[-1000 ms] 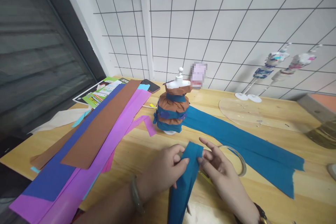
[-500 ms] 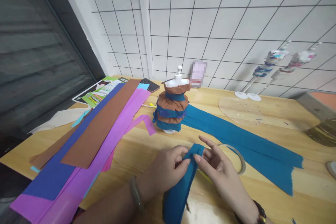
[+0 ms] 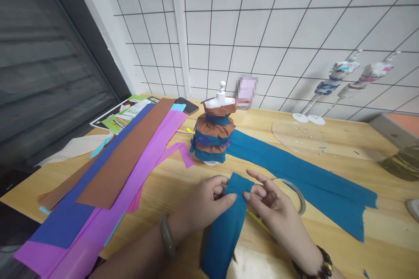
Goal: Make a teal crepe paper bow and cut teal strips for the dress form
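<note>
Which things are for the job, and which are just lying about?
For the job:
teal strip, in left hand and right hand
wrapped figure, probably: matching teal bands

Seemingly just lying about:
dark phone-like slab
green printed sheet

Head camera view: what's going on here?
A person pinches the top end of a teal strip over the table, the left hand with its thumb laid across it, the right hand at its edge. Beyond the hands stands a small dress form wrapped in brown and teal bands. A longer teal piece lies to the right, and a pile of coloured strips lies to the left. Two more dress forms stand at the back right.
</note>
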A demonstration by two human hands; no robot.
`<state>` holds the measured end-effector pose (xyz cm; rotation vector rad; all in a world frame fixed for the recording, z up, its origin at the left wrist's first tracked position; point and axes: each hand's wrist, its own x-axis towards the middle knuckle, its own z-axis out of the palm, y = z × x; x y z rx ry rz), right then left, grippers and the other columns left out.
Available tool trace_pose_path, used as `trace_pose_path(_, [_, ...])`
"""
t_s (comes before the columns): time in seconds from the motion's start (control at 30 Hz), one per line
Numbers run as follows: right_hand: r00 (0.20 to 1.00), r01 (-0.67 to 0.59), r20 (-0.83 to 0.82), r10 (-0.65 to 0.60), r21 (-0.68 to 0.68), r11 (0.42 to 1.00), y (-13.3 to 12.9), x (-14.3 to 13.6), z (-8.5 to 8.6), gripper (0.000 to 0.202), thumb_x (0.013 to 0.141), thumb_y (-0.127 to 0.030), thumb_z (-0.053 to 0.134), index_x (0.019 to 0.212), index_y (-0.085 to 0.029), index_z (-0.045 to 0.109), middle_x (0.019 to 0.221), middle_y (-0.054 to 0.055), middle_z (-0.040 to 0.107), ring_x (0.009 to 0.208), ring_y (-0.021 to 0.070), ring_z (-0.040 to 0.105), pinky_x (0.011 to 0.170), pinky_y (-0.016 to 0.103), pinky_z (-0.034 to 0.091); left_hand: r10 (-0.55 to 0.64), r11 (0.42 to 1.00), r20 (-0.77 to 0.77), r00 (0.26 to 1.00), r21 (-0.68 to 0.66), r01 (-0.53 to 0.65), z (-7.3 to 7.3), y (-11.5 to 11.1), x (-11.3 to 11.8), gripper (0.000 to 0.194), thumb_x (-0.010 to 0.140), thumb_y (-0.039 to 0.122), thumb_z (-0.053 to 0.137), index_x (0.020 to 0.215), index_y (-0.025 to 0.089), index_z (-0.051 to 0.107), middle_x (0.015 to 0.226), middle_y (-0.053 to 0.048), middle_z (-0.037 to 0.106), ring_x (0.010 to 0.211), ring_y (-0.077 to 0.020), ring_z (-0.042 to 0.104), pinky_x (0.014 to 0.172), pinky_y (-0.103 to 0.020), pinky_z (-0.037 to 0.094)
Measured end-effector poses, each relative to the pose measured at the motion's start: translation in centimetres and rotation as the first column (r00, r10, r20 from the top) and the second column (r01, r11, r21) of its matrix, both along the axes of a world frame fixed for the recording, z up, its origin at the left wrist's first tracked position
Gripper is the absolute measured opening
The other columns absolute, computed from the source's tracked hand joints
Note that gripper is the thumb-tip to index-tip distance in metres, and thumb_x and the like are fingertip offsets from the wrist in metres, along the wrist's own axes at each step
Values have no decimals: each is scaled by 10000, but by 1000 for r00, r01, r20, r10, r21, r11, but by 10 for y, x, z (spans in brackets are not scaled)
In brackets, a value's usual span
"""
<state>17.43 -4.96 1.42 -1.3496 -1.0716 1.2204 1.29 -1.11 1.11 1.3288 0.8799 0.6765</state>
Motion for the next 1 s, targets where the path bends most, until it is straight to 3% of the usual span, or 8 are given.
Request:
trace_pose_path(0.1, [999, -12, 31, 12, 12, 1000, -1, -1, -3, 451, 711, -357, 664, 1104, -185, 524, 619, -49, 490, 571, 102, 474, 547, 229, 398, -32, 998, 78, 996, -52, 36, -1, 1, 1, 285, 752, 388, 571, 876, 133, 597, 651, -2, 553, 531, -79, 457, 483, -183, 327])
trace_pose_path(0.33, [999, -49, -10, 49, 1, 999, -2, 1, -6, 273, 712, -375, 662, 908, -187, 630, 684, 4, 612, 647, 124, 547, 599, 225, 445, -73, 989, 115, 991, -123, 87, -5, 4, 0, 351, 742, 438, 579, 859, 108, 599, 726, -36, 590, 609, -105, 502, 546, -209, 364])
trace_pose_path(0.57, [996, -35, 81, 30, 66, 997, -4, 4, -9, 172, 720, -335, 661, 848, -222, 682, 703, 5, 661, 668, 126, 571, 621, 205, 474, -84, 996, 38, 996, -17, 85, 1, 7, -2, 347, 790, 412, 514, 595, 130, 459, 567, 44, 369, 535, -63, 332, 489, -195, 253])
trace_pose_path(0.7, [991, -63, 121, 52, 95, 993, -6, 6, -9, 143, 744, -313, 640, 859, -254, 702, 823, 21, 704, 776, 147, 620, 698, 211, 497, -77, 997, -2, 997, -29, 77, 2, 9, -3, 355, 793, 408, 499, 571, 140, 434, 540, 52, 335, 515, -62, 309, 478, -200, 233])
trace_pose_path(0.9, [980, -106, 184, 74, 174, 979, -6, 9, -7, 137, 768, -276, 613, 859, -294, 714, 892, 19, 712, 850, 158, 633, 736, 218, 505, -67, 994, 36, 997, -88, 70, -1, 10, -3, 306, 782, 358, 521, 583, 126, 515, 527, 42, 416, 503, -59, 367, 483, -191, 275])
trace_pose_path(1.0, [973, -119, 218, 78, 183, 976, -7, 11, -7, 138, 776, -278, 601, 852, -289, 715, 881, 25, 712, 855, 164, 632, 730, 221, 503, -29, 995, 68, 997, -94, 35, -2, 10, -3, 187, 731, 294, 590, 790, 121, 629, 651, 0, 561, 582, -83, 483, 546, -197, 365])
